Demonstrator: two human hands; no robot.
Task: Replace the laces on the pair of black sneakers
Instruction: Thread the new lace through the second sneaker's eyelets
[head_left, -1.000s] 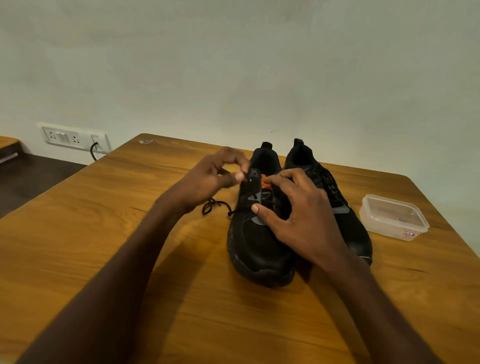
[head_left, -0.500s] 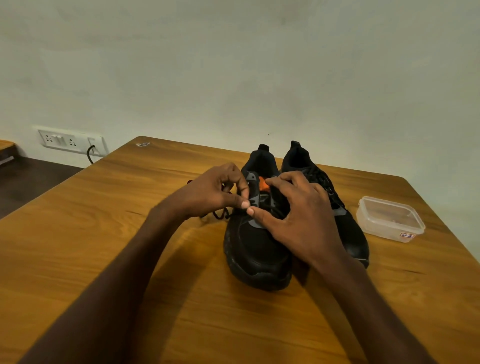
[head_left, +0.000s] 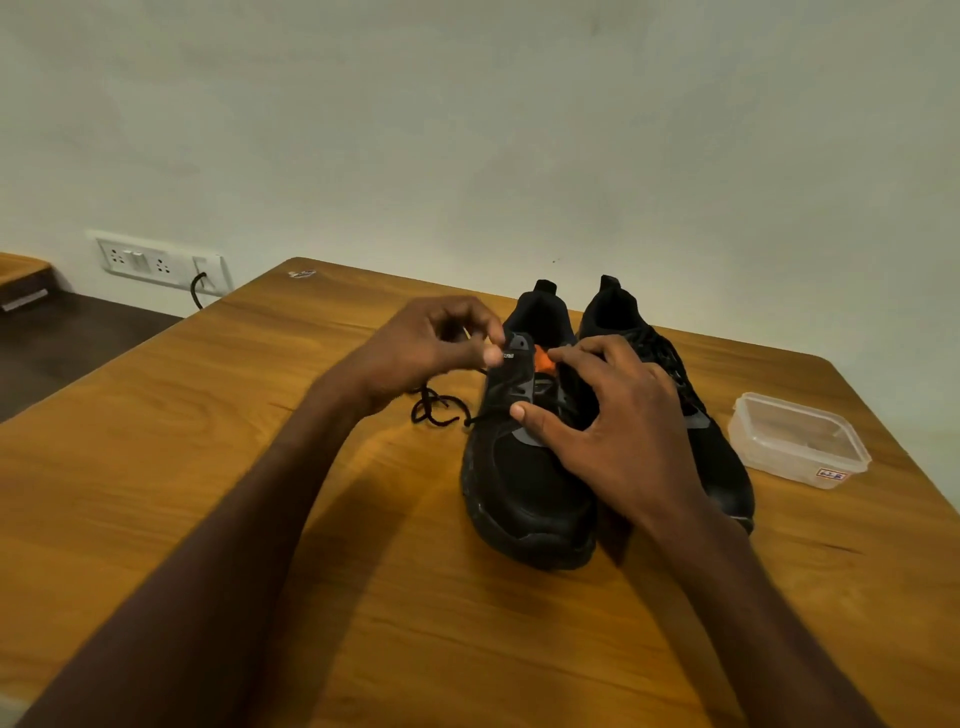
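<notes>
Head view: our left hand (head_left: 431, 348) has lifted from mid-shoe to the left black mesh sneaker (head_left: 524, 467)'s collar, pinching its black cord lace (head_left: 436, 408), likely unthreading; right hand (head_left: 618, 431), fingers spread, steadies it mid-table (head_left: 208, 467).

Wall (head_left: 519, 130): plain, pale, with a white socket panel (head_left: 156, 264).
Bench (head_left: 156, 467): warm wood grain.
Floor (head_left: 78, 332): dark.

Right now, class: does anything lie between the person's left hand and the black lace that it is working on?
Nothing visible does. The left hand is at the left sneaker, fingers pinched at the top of the black lace, whose loose end trails onto the table. The right hand steadies that sneaker.
</notes>
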